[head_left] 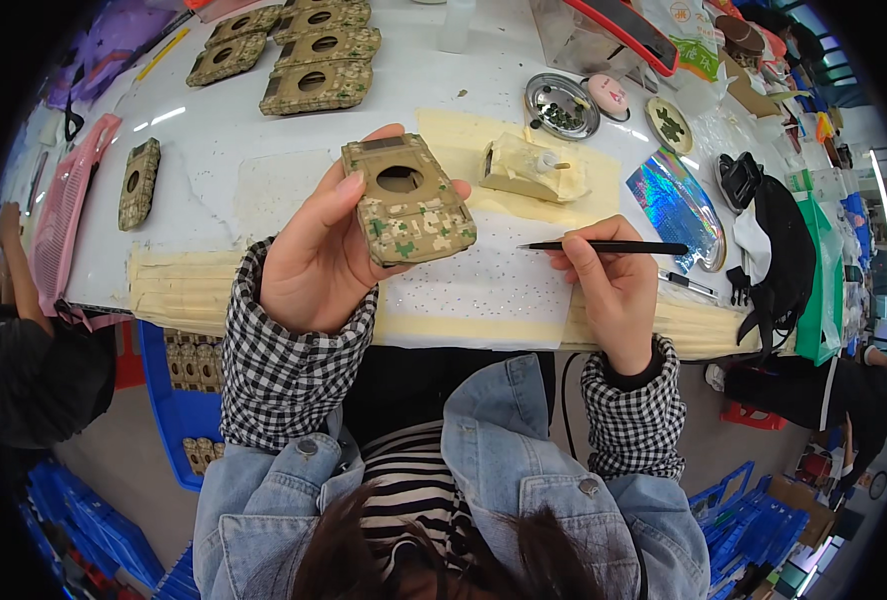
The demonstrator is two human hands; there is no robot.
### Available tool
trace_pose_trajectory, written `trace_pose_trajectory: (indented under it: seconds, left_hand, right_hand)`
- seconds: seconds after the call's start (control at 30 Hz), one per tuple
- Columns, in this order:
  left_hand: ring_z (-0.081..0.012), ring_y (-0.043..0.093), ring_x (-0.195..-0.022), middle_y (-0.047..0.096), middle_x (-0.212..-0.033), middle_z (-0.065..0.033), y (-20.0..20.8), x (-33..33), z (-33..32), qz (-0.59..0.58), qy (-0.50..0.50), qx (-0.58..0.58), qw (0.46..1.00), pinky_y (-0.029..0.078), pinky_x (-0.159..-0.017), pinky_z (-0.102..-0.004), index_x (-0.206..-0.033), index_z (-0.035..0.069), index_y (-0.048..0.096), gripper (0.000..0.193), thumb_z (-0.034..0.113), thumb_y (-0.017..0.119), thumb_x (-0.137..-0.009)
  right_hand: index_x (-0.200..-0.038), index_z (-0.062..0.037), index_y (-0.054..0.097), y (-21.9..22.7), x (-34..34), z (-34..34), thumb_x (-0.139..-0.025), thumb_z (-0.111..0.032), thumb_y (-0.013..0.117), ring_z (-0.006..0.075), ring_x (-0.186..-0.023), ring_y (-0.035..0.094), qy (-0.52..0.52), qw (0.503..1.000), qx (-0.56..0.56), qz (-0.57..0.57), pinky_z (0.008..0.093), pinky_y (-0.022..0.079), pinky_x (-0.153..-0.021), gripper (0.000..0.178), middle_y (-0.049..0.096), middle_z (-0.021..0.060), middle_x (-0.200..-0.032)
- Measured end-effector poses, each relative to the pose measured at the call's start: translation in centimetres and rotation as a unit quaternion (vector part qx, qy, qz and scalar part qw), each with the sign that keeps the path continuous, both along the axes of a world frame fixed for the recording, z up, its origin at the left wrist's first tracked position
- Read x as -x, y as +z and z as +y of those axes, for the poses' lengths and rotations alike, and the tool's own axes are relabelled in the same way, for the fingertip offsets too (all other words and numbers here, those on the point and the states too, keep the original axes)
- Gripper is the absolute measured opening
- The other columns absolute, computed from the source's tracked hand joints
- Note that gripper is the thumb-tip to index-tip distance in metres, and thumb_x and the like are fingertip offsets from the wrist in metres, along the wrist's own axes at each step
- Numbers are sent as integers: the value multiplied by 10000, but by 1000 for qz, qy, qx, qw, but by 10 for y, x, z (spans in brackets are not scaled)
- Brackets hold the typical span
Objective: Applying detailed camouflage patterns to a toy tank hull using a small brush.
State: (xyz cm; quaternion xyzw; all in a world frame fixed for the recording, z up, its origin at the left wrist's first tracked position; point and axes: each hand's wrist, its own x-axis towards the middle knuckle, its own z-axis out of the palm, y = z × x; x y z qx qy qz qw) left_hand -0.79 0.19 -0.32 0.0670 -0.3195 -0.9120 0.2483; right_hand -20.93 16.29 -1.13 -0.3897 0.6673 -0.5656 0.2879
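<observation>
Beside the white table [204,150], a blue crate [159,400] at lower left held camouflage-patterned parts [192,368] and a round metal dish [550,87] farther right held small dark pieces [562,119] — while the left hand's [314,255] fingers gripped a camouflage hull [416,222] above the table, and the right hand's [619,290] fingers pinched black tweezers [644,248].

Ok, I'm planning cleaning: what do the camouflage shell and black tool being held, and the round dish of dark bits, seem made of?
The camouflage shell looks like painted or printed plastic, low sheen, from its even, rounded edges; metal is possible. The black tool is probably dull-coated metal, given its slim, fine tip. The round dish looks like shiny metal, from its silvery, reflective rim.
</observation>
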Motion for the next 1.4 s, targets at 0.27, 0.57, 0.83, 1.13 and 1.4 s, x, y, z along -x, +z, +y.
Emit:
trace_pose_trajectory:
  seconds: [0.27,0.57,0.83,1.13,1.4]
  left_hand:
    - [-420,308,-1305,308,-1386,-294,1,0,1,5,2,-3,1000,359,-1053,-490,-1425,-15,126,540,228,278,-967]
    - [-442,356,-1269,291,-1357,-367,-4,-1,-3,-3,-22,-3,1000,377,-1040,-474,-1431,9,130,534,242,272,-971]
    - [-444,442,-1202,294,-1342,-388,-1,-1,-2,-3,-20,-18,1000,449,-983,-419,-1430,48,165,502,242,263,-977]
    - [-347,490,-1189,407,-1349,-216,0,-3,-1,-9,-14,-22,1000,482,-954,-400,-1427,51,184,492,226,275,-976]
    - [-291,504,-1184,432,-1325,-198,3,-4,1,-36,-2,-6,999,475,-968,-390,-1420,50,189,489,231,287,-976]
  right_hand:
    - [-882,13,568,1,0,0,-884,-95,613,78,-691,609,2,1000,-7,0,184,460,-597,117,649,66,-768]
    - [-892,9,547,3,2,2,-895,-103,597,96,-690,609,-1,1000,4,-17,197,463,-613,123,654,86,-781]
    - [-913,11,499,40,-13,-2,-914,-116,569,144,-693,627,-14,990,134,-35,236,497,-628,145,654,149,-821]
    - [-892,27,555,57,-50,-38,-862,-46,630,145,-866,616,66,979,195,1,252,473,-776,108,639,105,-888]
    - [-885,32,569,55,-61,-46,-862,-48,630,151,-854,624,78,978,194,-10,250,477,-777,104,643,114,-890]
